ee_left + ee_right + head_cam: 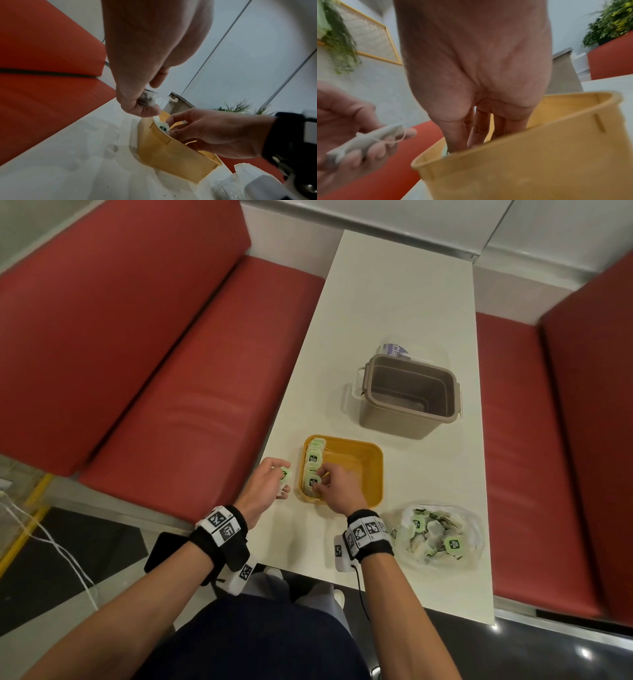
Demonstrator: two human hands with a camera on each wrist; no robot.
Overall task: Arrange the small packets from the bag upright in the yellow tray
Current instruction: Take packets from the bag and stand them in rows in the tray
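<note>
My right hand (337,486) reaches into the near left corner of the yellow tray (371,470), fingers (477,128) curled down on the nearest packet in the row (313,465); the wall hides the tips, so the grip is probably a pinch. The row stands upright along the left wall, running near to far. My left hand (269,486), just left of the tray, holds another packet (285,474) between thumb and curled fingers. The bag (436,534) of packets lies on the table (394,302), near right.
</note>
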